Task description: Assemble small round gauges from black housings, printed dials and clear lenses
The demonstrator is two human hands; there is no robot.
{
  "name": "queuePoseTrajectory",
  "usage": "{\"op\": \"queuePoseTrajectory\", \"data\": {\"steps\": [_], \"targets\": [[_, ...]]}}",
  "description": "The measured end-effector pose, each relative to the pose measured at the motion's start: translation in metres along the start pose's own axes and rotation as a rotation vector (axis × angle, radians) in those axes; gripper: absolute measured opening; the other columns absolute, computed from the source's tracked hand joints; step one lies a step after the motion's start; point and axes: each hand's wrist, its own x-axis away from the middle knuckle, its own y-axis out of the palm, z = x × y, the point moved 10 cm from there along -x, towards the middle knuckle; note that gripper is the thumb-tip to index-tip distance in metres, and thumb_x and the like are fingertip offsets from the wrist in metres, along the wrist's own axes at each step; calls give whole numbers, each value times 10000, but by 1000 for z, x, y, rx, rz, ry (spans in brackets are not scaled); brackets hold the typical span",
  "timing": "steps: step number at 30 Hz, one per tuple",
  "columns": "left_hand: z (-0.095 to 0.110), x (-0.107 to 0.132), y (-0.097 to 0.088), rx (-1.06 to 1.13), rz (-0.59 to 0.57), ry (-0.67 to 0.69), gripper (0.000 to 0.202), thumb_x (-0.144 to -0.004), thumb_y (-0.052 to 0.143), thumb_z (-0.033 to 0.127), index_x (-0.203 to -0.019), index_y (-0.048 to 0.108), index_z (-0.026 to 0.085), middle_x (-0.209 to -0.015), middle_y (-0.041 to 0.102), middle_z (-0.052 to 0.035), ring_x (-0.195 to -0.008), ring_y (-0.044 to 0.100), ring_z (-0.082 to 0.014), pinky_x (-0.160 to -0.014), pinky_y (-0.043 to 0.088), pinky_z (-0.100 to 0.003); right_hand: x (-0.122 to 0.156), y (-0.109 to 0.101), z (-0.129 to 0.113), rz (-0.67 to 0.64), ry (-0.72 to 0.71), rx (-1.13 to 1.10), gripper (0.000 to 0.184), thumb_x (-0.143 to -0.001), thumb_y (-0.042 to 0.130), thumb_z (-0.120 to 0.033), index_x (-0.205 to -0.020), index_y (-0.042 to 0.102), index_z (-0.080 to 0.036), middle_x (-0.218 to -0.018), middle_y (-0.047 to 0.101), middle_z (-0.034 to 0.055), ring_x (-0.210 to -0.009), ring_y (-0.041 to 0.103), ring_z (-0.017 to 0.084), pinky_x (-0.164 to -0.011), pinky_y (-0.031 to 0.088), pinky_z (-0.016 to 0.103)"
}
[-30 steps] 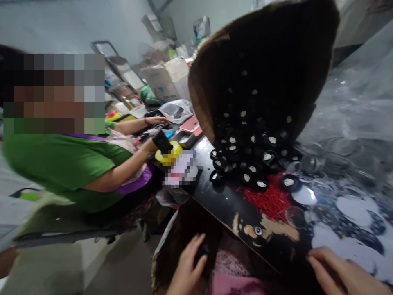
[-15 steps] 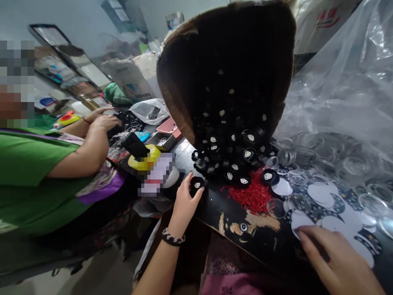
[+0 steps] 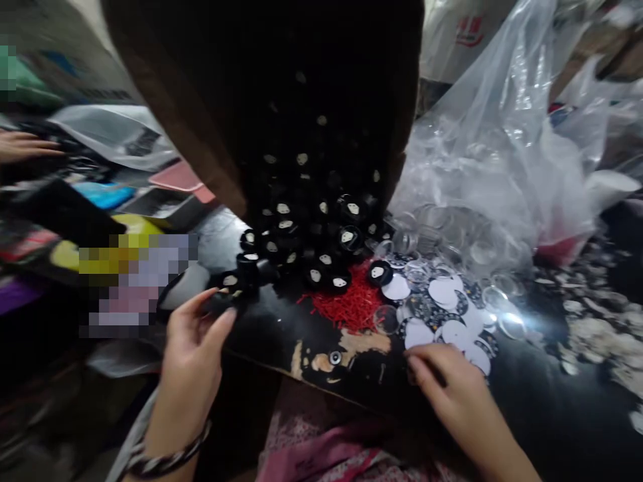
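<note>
Where the left hand grips: thumb and fingers hold a round black piece above the near left part of the worktop, just beside the heap of similar ones.
Held piece's look: dark and rounded, partly covered by the fingers; blur hides finer detail.
Right hand: thumb and forefinger drawn together at the near edge of the white discs; whether anything is pinched there, I cannot tell.
Black heap: squat, glossy rounds, many bearing a pale patch with dark spots.
Cardboard box: brown and rough-edged, its deep, dark mouth facing the person, the heap lying partly inside and partly on the table.
Red strips: short, thin, tangled in a loose pile.
Discs: flat and overlapping, some matt white, others dark with light specks.
Clear rings: transparent, shallow, shiny at the rims.
Plastic bag: crinkled, see-through, creased into bright folds.
Worktop: smooth black, worn to bare tan patches around a small round fitting.
Pale scraps: irregular, flaky, scattered far right.
Bracelet: braided dark and light, round the left wrist.
</note>
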Motion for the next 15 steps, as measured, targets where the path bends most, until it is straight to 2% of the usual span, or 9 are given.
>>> {"op": "queuePoseTrajectory", "data": {"steps": [2, 4, 6, 7, 8, 10, 13, 15], "targets": [[-5, 22, 24, 200, -102, -144, 470, -862, 610, 323, -1314, 488, 349, -1228, 630, 7, -982, 620, -158, -822, 520, -247, 2, -19, 23, 79, 92, 110, 184, -928, 510, -281, -1039, 645, -227, -945, 694, 68, -863, 643, 249, -784, 498, 416], [-11, 54, 60, 366, -272, -345, 433, -868, 592, 336, -1296, 526, 335, -1223, 657, -13, -848, 642, -145, -711, 532, -220, -1, -21, 34, 42, 130, 238, 311, -881, 599, -284, -1185, 607, -216, -1049, 652, 103, -931, 617, 288, -814, 497, 461], [-14, 87, 91, 456, -389, -505, 307, -833, 640, 341, -1132, 628, 277, -1185, 687, -37, -768, 659, -152, -632, 534, -222, -6, -17, 37, -19, 148, 327, 406, -843, 655, -251, -1240, 579, -211, -1106, 608, 121, -979, 592, 312, -846, 487, 498], [-16, 100, 102, 478, -417, -557, 239, -814, 665, 343, -1035, 646, 253, -1148, 704, -43, -742, 668, -159, -599, 534, -226, -8, -15, 38, -30, 158, 345, 395, -841, 658, -233, -1228, 583, -210, -1112, 596, 122, -991, 585, 312, -854, 484, 501], [-17, 110, 110, 495, -431, -596, 199, -806, 678, 349, -969, 638, 242, -1105, 720, -45, -724, 679, -168, -577, 537, -233, -10, -15, 37, -30, 164, 343, 362, -845, 654, -222, -1202, 591, -210, -1107, 590, 118, -993, 583, 304, -860, 484, 494], [-22, 125, 120, 501, -444, -678, 192, -820, 673, 370, -949, 600, 248, -1016, 747, -41, -716, 705, -184, -585, 559, -255, -12, -15, 35, -13, 162, 317, 317, -852, 654, -228, -1163, 594, -212, -1108, 584, 109, -1005, 579, 286, -881, 480, 480], [-33, 143, 128, 482, -444, -820, 245, -860, 633, 398, -1039, 576, 241, -925, 768, -58, -749, 736, -203, -659, 591, -297, -10, -15, 34, 5, 150, 339, 298, -847, 666, -249, -1133, 590, -205, -1096, 593, 105, -1004, 579, 286, -878, 473, 492], [-38, 153, 132, 484, -441, -905, 282, -875, 619, 401, -1081, 591, 211, -937, 773, -91, -739, 738, -198, -643, 588, -283, -7, -13, 35, 3, 140, 371, 267, -850, 658, -256, -1102, 593, -197, -1079, 603, 109, -994, 583, 294, -859, 472, 502]]}}
